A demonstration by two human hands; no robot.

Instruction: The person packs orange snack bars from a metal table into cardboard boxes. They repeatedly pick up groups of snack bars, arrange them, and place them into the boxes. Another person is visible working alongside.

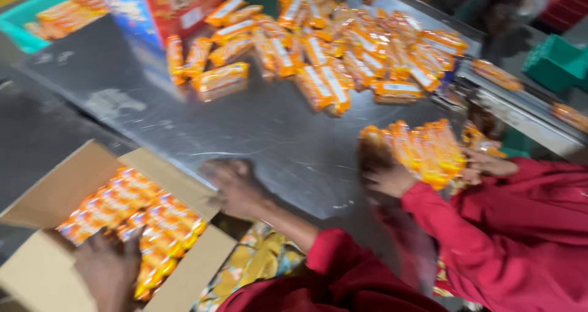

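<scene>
Glossy foil packets (pixel 318 48); matt cardboard box (pixel 43 208); scuffed steel table (pixel 263 134).

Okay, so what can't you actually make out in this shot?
- Left hand, head view: cut off by the bottom edge, and motion blur hides its grip on the packets in the cardboard box.
- Right hand, at the metal table edge: fingers blurred.
- Packet bundle in a co-worker's hands: count lost to blur.
- Loose packets: print smeared.
</scene>
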